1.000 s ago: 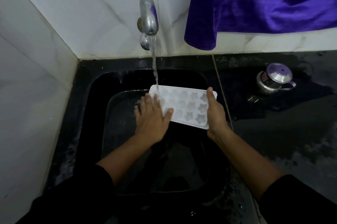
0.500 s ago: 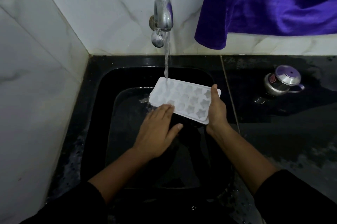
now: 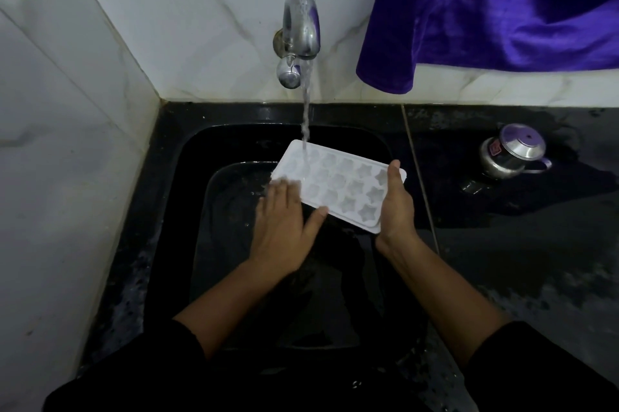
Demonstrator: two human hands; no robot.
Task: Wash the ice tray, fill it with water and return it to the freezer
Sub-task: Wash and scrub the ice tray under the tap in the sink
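Observation:
A white ice tray (image 3: 345,182) with star-shaped cells is held tilted over the black sink (image 3: 187,183). Water runs from the chrome tap (image 3: 299,29) onto the tray's far left cells. My right hand (image 3: 397,207) grips the tray's right end, thumb over the rim. My left hand (image 3: 284,227) lies flat with fingers spread on the tray's near left corner, its fingertips blurred.
A small steel lidded pot (image 3: 512,151) stands on the wet black counter (image 3: 519,244) to the right. A purple cloth (image 3: 485,9) hangs from above at the back right. White marble tiles (image 3: 67,143) wall the left side and back.
My left hand slid back off the tray's cells to its near left corner. The stream now lands further in on the left cells. My right hand keeps its hold.

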